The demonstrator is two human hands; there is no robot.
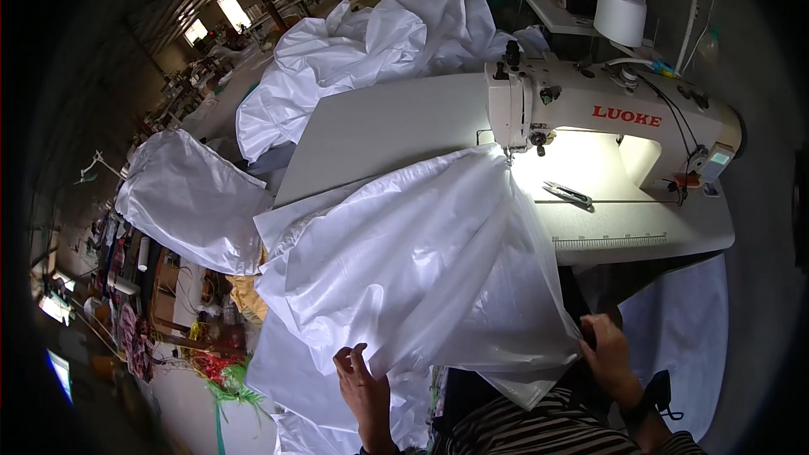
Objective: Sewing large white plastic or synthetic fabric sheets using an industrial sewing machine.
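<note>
A large white sheet of thin, shiny fabric spreads from under the needle of a sewing machine down toward me, gathered into folds near the needle. My right hand pinches its near right corner beside the table's front edge. At the near left, my left hand rests against the cloth, fingers bent and a little apart; I see nothing held in them. Thread snips lie on the lit machine bed, right of the needle.
More white fabric is heaped behind the table. A white bundle sits at the left, above a cluttered rack with green and red strands. A white thread cone stands behind the machine. White cloth hangs at the right.
</note>
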